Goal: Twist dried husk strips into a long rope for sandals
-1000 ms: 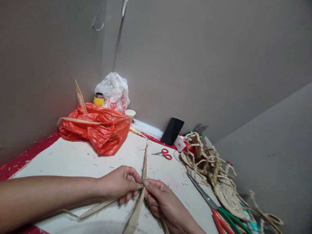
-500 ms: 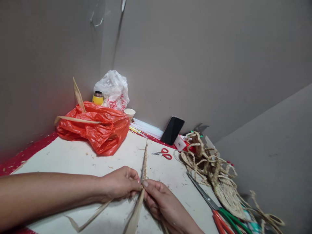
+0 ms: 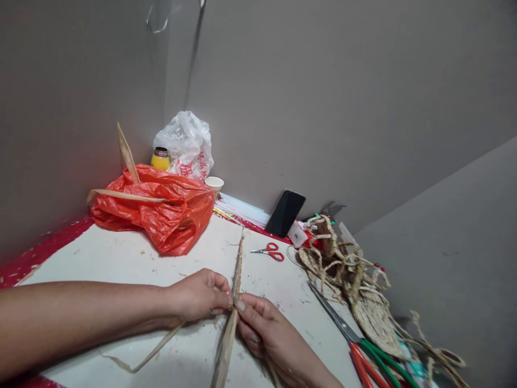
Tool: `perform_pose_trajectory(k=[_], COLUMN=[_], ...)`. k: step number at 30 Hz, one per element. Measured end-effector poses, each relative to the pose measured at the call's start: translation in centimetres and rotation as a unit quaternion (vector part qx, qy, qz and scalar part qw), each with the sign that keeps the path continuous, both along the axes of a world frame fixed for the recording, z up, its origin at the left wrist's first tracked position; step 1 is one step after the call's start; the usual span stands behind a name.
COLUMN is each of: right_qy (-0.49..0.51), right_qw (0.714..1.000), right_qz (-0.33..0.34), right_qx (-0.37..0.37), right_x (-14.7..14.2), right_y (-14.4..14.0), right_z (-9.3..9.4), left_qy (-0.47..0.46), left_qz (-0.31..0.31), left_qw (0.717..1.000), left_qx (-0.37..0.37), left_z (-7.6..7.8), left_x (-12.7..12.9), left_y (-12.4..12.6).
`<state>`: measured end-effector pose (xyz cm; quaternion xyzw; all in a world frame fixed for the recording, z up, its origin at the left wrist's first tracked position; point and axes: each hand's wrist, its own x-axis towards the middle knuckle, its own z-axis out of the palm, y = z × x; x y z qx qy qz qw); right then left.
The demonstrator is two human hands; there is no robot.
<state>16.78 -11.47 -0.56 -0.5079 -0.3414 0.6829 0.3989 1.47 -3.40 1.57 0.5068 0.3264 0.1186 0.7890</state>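
A narrow braid of dry plant fibre runs away from me over the white table sheet. At its near end, my left hand and my right hand meet, each pinching the fibre between thumb and fingers. One broad loose strand comes down toward me between the hands. Another thin strand trails out under my left wrist, and part of a third shows below my right hand. My fingertips hide the exact crossing of the strands.
Small red-handled scissors lie beyond my right hand. Large shears and a heap of braided cord are at the right. A red plastic bag with strips stands back left. A phone leans on the wall near a paper cup.
The view has shifted slightly, so everything sits a little higher. Both hands keep their pinch on the braid's near end; the trailing strand at the left has swung a little.
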Motion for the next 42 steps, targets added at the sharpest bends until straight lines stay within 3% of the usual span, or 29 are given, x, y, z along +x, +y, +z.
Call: perform_pose_trajectory(k=[8, 14, 20, 31, 36, 42], right_qy=[-0.069, -0.031, -0.034, 0.024, 0.06, 0.09], right_qw=[0.997, 0.995, 0.989, 0.983, 0.976, 0.967], right_qz=[-0.039, -0.091, -0.145, -0.183, -0.21, -0.238], right_qx=[0.017, 0.005, -0.019, -0.007, -0.01, 0.0], right_x=[-1.1, -2.3, -3.2, -4.1, -4.4, -4.2], right_y=[0.1, -0.4, -0.8, -1.2, -1.3, -1.1], right_z=[0.4, 0.6, 0.1, -0.2, 0.0, 0.0], left_qy=[0.068, 0.092, 0.196, 0.329, 0.336, 0.286], left_qz=[0.002, -0.001, -0.004, -0.074, -0.075, -0.106], left_qw=[0.996, 0.978, 0.921, 0.811, 0.8, 0.811], left_qx=[0.059, 0.186, 0.338, 0.478, 0.491, 0.499], left_z=[-0.2, 0.0, 1.2, 3.8, 4.0, 3.1], left_x=[-0.2, -0.2, -0.8, -0.2, -0.3, -1.0], left_y=[0.2, -0.7, -2.2, -4.4, -4.6, -5.7])
